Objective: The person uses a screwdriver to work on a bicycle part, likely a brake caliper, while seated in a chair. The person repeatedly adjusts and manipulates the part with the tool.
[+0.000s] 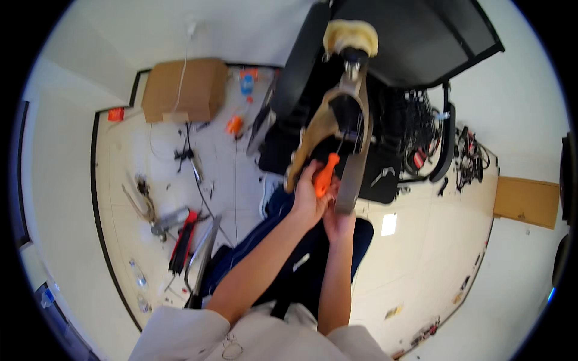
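Observation:
A curved tan-and-grey metal fork-like part [355,180] with a pale cream pad [350,36] on top stands upright in front of me, over the black seat of a chair. An orange-handled screwdriver [325,175] sits inside its opening, shaft pointing up. My left hand [310,195] is closed around the lower end of the screwdriver handle, beside the part's left arm. My right hand [337,216] is closed at the lower end of the right, flat arm, its fingers partly hidden behind it and my left hand.
The black chair [421,42] fills the upper middle. A cardboard box [183,90], orange object [234,124], blue bottle [247,85], metal parts [165,222] and plastic bottles [138,274] lie on the left floor. Black tangled parts [471,156] and a brown board [525,201] are at right.

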`<state>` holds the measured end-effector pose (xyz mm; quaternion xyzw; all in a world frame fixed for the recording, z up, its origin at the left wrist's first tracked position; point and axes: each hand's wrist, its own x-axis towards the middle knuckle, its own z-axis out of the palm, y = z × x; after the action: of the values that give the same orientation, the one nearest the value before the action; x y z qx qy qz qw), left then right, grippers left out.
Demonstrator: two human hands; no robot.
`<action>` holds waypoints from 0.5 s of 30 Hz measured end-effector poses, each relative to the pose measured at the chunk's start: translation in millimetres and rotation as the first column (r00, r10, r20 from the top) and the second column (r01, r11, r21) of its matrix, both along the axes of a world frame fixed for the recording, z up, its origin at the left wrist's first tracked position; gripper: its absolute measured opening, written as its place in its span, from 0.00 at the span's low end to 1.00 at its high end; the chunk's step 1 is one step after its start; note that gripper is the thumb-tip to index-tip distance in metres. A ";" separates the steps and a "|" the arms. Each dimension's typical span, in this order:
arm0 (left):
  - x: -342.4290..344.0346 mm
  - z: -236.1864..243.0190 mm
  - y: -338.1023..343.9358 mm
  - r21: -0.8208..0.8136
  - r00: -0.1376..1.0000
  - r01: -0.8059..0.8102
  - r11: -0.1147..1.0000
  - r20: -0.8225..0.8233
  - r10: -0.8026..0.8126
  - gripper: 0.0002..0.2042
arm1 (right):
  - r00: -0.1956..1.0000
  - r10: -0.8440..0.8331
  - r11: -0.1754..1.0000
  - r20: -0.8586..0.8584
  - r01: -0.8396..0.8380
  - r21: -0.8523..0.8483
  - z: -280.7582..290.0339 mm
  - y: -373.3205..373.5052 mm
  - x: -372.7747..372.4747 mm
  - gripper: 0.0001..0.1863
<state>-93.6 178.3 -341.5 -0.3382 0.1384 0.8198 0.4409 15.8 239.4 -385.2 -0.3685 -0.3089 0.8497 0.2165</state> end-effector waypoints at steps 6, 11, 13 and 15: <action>-31.0 6.6 9.1 0.104 0.928 0.372 0.922 -0.032 -0.371 0.12 | 0.995 -0.033 0.994 -0.091 0.024 -0.103 -5.7 -5.6 20.6 0.18; -34.2 1.4 16.5 -0.776 0.249 0.157 0.611 -0.568 -0.785 0.12 | 0.899 -0.014 0.960 -0.437 -0.110 -0.257 -17.0 20.8 5.1 0.19; -14.2 -0.7 12.7 -0.872 0.039 -0.174 0.459 -0.471 -0.881 0.12 | 0.922 -0.084 0.948 -0.379 -0.043 -0.314 -7.4 11.4 18.4 0.21; -11.1 -7.2 13.9 -0.839 -0.023 -0.339 0.426 -0.445 -0.895 0.13 | 0.843 -0.079 0.935 -0.533 -0.123 -0.334 -13.1 13.5 13.4 0.23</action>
<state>-104.6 192.2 -348.7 0.1996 0.8361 0.4706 0.1992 29.3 253.0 -398.2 -0.1448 -0.0815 0.9625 0.2143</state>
